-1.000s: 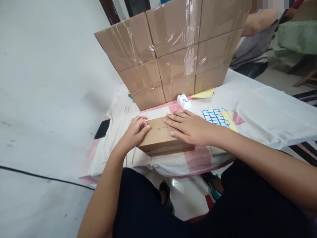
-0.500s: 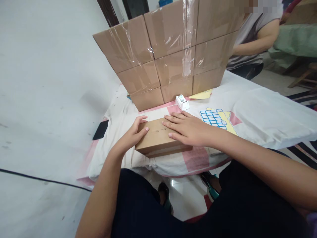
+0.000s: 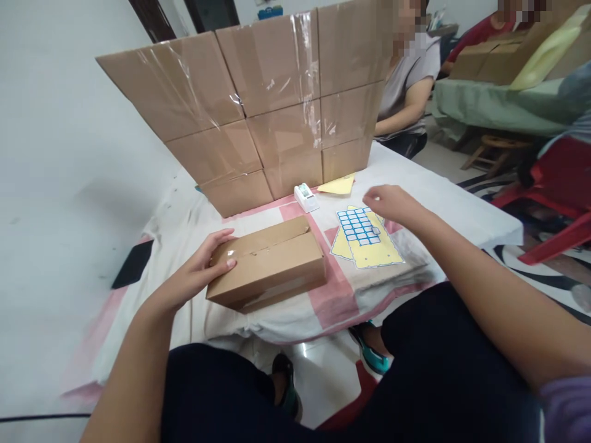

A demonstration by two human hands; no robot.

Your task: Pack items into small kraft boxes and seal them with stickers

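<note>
A small flat cardboard box (image 3: 270, 261) lies on the cloth-covered table (image 3: 443, 191) in front of me. My left hand (image 3: 203, 267) rests against the box's left end, thumb on top and fingers curled around the edge. My right hand (image 3: 388, 203) hovers above a yellow sheet of blue-bordered labels (image 3: 362, 237) to the right of the box, its fingers pinched together; whether anything is in them is too small to make out.
A wall of taped cardboard boxes (image 3: 258, 104) stands at the back of the table. A small white device (image 3: 305, 198) and a yellow paper (image 3: 339, 183) lie at its foot. A black phone (image 3: 133, 263) lies at the left. Another person (image 3: 406, 92) sits behind.
My right hand has lifted off the box and moved right over the label sheet. My left hand stays on the box's left end. The view has shifted leftward and up.
</note>
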